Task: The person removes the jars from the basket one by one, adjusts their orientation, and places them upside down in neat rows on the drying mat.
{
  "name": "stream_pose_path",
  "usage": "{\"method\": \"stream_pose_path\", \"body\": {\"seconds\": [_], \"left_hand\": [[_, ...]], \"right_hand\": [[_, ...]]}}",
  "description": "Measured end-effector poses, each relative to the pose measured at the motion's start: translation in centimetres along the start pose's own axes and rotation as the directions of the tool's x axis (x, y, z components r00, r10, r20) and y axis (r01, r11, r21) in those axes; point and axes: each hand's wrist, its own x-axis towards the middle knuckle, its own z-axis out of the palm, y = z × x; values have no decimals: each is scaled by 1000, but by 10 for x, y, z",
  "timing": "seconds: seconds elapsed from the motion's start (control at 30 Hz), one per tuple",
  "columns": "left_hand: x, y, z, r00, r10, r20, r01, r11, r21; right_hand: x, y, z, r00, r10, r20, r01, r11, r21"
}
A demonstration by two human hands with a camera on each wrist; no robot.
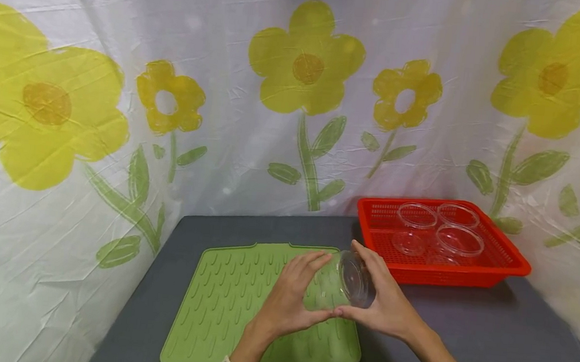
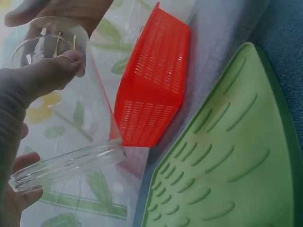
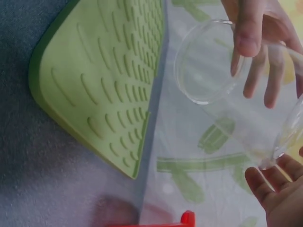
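Note:
Above the right part of the green drying mat (image 1: 227,308), both hands hold one clear round container (image 1: 353,275) on its side. My left hand (image 1: 287,298) grips its left end, thumb on one side and fingers on the other. Around the right end, which shows concentric rings, curls my right hand (image 1: 388,302). The two thumbs meet below the container in the head view. A thick clear rim (image 2: 75,163) lies against the left fingers in the left wrist view. The opposite wrist view shows a round end (image 3: 206,66) beside the left thumb.
Behind and to the right of the hands stands a red perforated basket (image 1: 457,278) with several clear round containers (image 1: 459,242) inside. The mat lies on a dark grey table (image 1: 149,312). A white cloth (image 1: 217,180) printed with yellow flowers hangs behind it.

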Motion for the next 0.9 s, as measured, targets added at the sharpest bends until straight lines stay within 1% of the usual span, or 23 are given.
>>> {"method": "stream_pose_path", "body": {"seconds": [0.1, 0.17, 0.23, 0.3, 0.37, 0.47, 0.6, 0.67, 0.73, 0.8, 0.83, 0.9], "left_hand": [[-3, 0, -2, 998, -59, -14, 58, 996, -62], [-6, 1, -4, 993, -119, -21, 115, 986, -124], [-9, 2, -6, 983, -182, -20, 175, 965, -195], [-12, 4, -8, 968, -250, -7, 240, 934, -264], [-15, 5, -9, 954, -299, 1, 283, 902, -327], [-19, 5, -9, 943, -334, -3, 305, 865, -398], [-23, 4, -10, 945, -326, -32, 277, 847, -454], [-25, 3, -11, 943, -330, -38, 273, 834, -479], [-26, 1, -13, 938, -346, -34, 284, 819, -498], [-29, -2, -15, 931, -363, -27, 303, 814, -495], [-32, -4, -16, 928, -373, -26, 315, 817, -483], [-37, -10, -19, 928, -370, -42, 312, 833, -457]], "right_hand": [[1, 1, 3, 1000, 7, -19, -6, 999, 32], [2, 1, 6, 999, 19, -34, -17, 998, 67], [2, 0, 10, 998, 27, -48, -21, 991, 129], [2, -1, 16, 998, 40, -54, -27, 977, 213], [3, -3, 22, 997, 47, -67, -25, 955, 296], [5, -6, 29, 995, 64, -78, -29, 924, 380], [9, -10, 33, 995, 89, -49, -62, 911, 409], [13, -12, 35, 995, 93, -24, -74, 903, 423], [16, -13, 38, 996, 92, -10, -78, 896, 438], [20, -14, 41, 996, 93, -5, -80, 888, 454], [21, -15, 43, 995, 98, -5, -85, 887, 454], [24, -17, 46, 994, 108, -6, -94, 890, 446]]}}
